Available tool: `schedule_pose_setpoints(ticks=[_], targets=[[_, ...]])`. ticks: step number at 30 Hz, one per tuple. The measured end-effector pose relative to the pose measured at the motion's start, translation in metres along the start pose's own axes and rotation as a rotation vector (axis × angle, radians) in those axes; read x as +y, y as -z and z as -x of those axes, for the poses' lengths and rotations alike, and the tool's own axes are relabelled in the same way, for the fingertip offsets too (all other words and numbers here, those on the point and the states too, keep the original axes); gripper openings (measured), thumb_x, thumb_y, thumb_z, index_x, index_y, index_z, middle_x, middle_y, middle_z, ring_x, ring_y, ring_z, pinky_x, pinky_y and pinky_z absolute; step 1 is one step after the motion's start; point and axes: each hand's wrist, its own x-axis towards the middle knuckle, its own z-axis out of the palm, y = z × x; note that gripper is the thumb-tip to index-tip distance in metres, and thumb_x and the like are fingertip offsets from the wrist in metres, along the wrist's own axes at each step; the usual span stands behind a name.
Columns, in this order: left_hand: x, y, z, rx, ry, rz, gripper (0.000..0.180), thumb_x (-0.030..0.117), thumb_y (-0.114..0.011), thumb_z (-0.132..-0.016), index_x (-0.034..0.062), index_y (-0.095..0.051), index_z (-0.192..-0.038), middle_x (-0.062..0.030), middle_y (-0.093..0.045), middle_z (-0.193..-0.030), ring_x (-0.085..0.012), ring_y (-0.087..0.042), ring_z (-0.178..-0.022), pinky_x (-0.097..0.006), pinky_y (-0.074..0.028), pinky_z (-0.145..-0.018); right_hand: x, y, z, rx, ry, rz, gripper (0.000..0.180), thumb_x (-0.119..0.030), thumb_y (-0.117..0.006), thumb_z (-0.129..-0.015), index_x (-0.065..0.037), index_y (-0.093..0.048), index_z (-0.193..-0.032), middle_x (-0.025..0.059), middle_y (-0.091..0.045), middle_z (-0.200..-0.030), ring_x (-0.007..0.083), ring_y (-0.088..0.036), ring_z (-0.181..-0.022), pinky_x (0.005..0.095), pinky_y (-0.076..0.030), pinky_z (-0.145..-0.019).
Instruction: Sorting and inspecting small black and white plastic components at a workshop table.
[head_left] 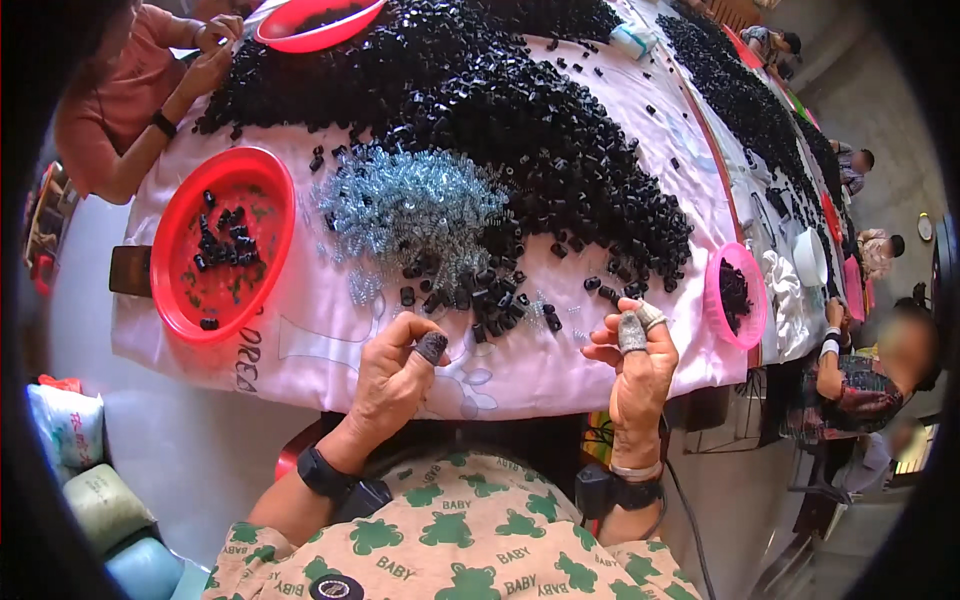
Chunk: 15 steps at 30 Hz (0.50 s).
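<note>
Over the near edge of the cloth, my left hand (392, 368) is closed, its thumb in a dark finger cover pressed toward the curled fingers. Whatever it may hold is hidden. To its right, my right hand (640, 372) has grey covers on thumb and forefinger, which are brought together; I cannot make out anything between them. Just beyond both hands lie loose short black plastic parts (492, 318). A pile of clear, bluish small coil springs (415, 205) sits past my left hand, against a large heap of black parts (570, 150).
A red basin (168, 300) with some black parts stands at the left, a pink basket (713, 290) with dark pieces at the right. Another red basin (300, 42) is at the far left, near a person in a pink top (110, 130). More people sit along the right side.
</note>
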Motion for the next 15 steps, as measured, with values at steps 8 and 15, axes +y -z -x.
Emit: schedule_pose_setpoints(ticks=[8,15], targets=[[0.0,0.001,-0.003,0.007,0.012,-0.023,0.014,0.017,-0.054,-0.096,0.0031,-0.055,-0.097,0.001,-0.058,-0.076,-0.0007,-0.044,-0.054,-0.018,-0.035,-0.046,0.008,-0.011,-0.006,-0.017,0.165,-0.003,0.02,-0.002,-0.051,-0.095,0.001,-0.056,-0.114,0.0066,-0.062,-0.095,0.0149,-0.063,-0.084,0.0292,-0.054,-0.082],[0.004,0.0,-0.001,0.007,0.009,-0.009,0.012,0.015,-0.054,-0.096,0.0027,-0.055,-0.097,0.0007,-0.058,-0.075,-0.0006,-0.043,-0.054,-0.018,-0.035,-0.046,0.017,-0.025,0.006,-0.153,0.22,0.145,0.025,-0.001,-0.05,-0.095,0.001,-0.054,-0.12,0.0065,-0.061,-0.102,0.015,-0.062,-0.092,0.0295,-0.052,-0.087]])
